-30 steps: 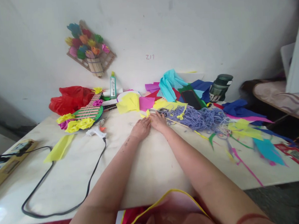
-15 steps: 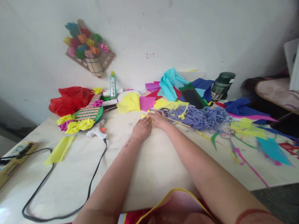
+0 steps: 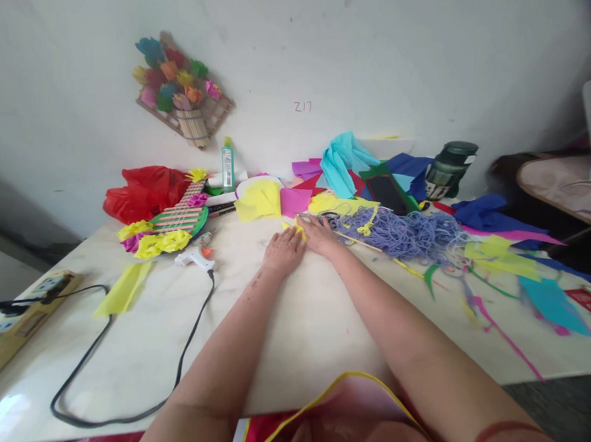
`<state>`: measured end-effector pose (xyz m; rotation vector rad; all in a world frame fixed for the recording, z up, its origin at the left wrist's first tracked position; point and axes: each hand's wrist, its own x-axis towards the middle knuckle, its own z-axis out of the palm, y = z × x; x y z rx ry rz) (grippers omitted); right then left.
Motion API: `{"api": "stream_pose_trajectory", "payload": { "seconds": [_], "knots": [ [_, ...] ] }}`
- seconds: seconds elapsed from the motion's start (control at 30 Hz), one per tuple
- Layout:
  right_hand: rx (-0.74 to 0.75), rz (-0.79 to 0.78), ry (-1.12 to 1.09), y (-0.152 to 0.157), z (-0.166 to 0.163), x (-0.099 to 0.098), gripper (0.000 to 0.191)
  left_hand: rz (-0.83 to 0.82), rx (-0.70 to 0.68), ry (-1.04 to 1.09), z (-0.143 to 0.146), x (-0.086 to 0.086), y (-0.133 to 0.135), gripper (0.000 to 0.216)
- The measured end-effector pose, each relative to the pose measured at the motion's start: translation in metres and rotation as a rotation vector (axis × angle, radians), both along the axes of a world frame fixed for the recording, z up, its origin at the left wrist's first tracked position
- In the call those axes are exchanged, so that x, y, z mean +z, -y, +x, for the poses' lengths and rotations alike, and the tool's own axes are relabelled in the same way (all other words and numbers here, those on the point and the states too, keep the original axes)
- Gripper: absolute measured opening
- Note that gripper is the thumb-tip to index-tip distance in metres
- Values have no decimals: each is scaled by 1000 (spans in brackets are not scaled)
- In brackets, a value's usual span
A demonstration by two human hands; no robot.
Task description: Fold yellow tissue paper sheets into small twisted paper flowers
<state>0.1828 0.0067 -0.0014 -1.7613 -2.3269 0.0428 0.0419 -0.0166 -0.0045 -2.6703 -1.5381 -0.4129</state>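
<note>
I see a small bright-yellow paper scrap at table ctr, toward the far side, b/w the two hands. L hand lies palm-down at its near-L side, fingers close together; R hand is at its R side, fingers reaching over it. Both touch the scrap, but from here I can't tell if they're pinching or just pressing. Just R: tangled heap of purple yarn. Well L: white plastic glue gun, w/ round green craft w/ pink slats beyond. Far R: dark-green lidded jar.
</note>
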Motion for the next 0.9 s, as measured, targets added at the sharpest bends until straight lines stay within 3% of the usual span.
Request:
{"api": "stream_pose_trajectory", "payload": {
  "seconds": [0.17,0.33,0.47,0.7,0.9],
  "knots": [
    [-17,91,-131,-4,-9,11,49,4,-9,7,0,2,1,46],
    [27,63,-312,-1,-29,27,49,33,-31,19,-2,6,5,40],
    [-207,22,-196,8,-24,35,45,28,-35,22,-3,5,3,41],
    [-579,331,-166,18,23,49,41,46,-17,42,-1,-1,-2,45],
    [-457,468,-290,23,11,56,38,37,-17,44,-3,0,-2,44]
  ]
}}
